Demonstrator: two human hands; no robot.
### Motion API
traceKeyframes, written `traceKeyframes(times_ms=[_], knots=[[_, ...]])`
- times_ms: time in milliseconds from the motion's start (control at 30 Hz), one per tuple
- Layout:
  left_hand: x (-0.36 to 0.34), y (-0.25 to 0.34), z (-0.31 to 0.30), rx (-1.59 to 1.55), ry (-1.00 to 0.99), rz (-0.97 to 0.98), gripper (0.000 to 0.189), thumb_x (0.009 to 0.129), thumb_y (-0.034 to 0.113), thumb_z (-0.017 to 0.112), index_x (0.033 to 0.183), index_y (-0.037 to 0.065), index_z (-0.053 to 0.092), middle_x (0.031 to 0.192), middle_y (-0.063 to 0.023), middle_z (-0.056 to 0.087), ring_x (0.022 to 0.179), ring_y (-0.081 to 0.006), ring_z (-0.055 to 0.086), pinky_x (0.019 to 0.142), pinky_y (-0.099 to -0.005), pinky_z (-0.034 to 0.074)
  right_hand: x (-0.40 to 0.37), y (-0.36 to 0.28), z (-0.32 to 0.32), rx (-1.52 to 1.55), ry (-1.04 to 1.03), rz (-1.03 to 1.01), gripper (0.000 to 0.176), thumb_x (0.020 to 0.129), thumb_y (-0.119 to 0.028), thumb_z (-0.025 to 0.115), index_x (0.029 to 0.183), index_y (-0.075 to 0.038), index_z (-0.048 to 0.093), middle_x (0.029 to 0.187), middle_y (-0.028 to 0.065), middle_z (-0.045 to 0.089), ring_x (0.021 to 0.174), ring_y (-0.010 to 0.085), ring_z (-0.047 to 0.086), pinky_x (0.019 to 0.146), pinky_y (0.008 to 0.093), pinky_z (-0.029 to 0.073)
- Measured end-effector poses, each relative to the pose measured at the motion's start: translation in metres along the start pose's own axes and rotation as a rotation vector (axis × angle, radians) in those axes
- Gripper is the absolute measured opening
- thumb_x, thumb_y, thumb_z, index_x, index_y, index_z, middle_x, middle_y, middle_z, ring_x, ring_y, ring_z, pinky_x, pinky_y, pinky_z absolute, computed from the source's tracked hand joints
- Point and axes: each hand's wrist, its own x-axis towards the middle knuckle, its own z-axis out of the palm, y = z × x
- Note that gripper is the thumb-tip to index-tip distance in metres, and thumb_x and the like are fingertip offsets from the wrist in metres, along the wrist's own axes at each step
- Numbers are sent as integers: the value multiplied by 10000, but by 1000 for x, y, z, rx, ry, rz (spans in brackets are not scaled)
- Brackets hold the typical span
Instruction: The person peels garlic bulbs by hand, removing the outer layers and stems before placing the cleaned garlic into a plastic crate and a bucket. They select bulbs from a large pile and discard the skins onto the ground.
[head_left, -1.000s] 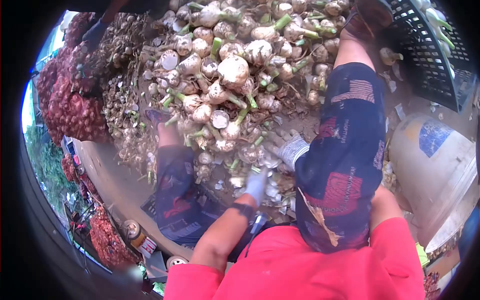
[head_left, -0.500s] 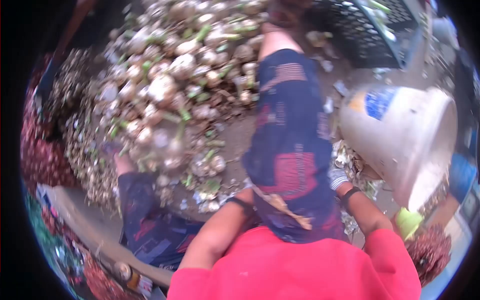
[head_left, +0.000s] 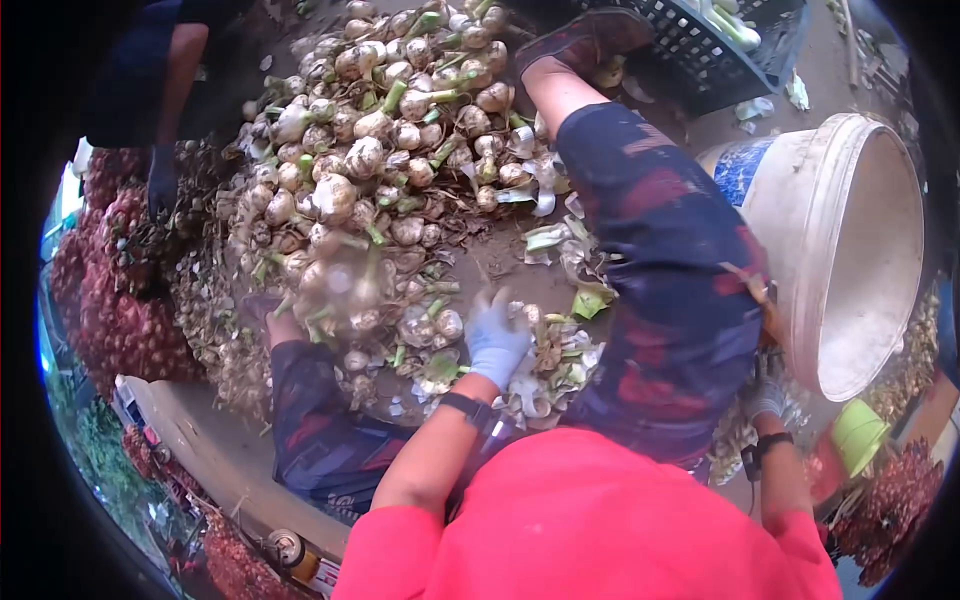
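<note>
My left hand (head_left: pixel 498 338), in a pale glove, reaches over the floor between my legs with its fingers spread and nothing in them. Loose bulbs (head_left: pixel 532 314) and leafy peelings (head_left: pixel 575 360) lie just to its right. A large heap of garlic-like bulbs with cut green stems (head_left: pixel 365 158) spreads ahead of it. Low at my right side is my right hand (head_left: pixel 766 398), also gloved, beside my right thigh and below the white bucket (head_left: pixel 800 190). Its fingers are mostly hidden, and whatever they touch cannot be made out.
A dark perforated crate (head_left: pixel 700 50) stands at the top right. Red net sacks (head_left: pixel 120 290) are piled at the left. A green container (head_left: pixel 858 437) sits at the lower right. At the upper left, another person's arm (head_left: pixel 180 80) hangs down.
My left hand has come out from behind my leg and now shows with spread fingers. My right leg has swung right. The white bucket appears more upright, its opening now visible.
</note>
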Motion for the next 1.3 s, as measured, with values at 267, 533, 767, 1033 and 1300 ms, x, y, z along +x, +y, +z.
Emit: traceKeyframes(times_ms=[267,533,767,1033,1300], knots=[[23,-26,58,450,-517,442,468,737,176,632,1192,146,524,1173,-163,514,971,-331,587,795,-439,487,-121,-79,-100,693,166,-287,348,746,-77,554,1070,45,588,886,178,634,804,296,631,715,359,499],[7,51,-100,-321,-28,258,635,600,292,801,1116,5,565,968,-171,577,895,-306,582,768,-385,479,-163,-182,-177,1261,-174,-673,299,830,-75,557,1096,61,577,674,50,565,585,104,540,560,229,444],[-92,100,-196,84,373,699,728,486,463,817,1031,46,571,724,-71,544,609,-246,566,508,-362,438,-178,-280,-135,1163,-461,-1106,355,855,-343,614,932,3,646,739,111,663,682,110,620,602,281,488],[-153,69,-199,204,424,585,775,445,470,831,1040,45,573,759,-76,577,625,-265,584,516,-370,445,-219,-279,-103,1172,-677,-1012,205,887,-196,573,949,-12,637,708,36,611,595,98,565,514,256,468],[-172,52,-202,-1429,-278,-38,506,709,174,716,1128,-22,511,932,-67,589,791,-140,594,713,-267,499,-206,-269,-118,840,903,-1326,620,754,-331,722,1244,-28,493,924,126,602,771,254,595,664,353,490]])
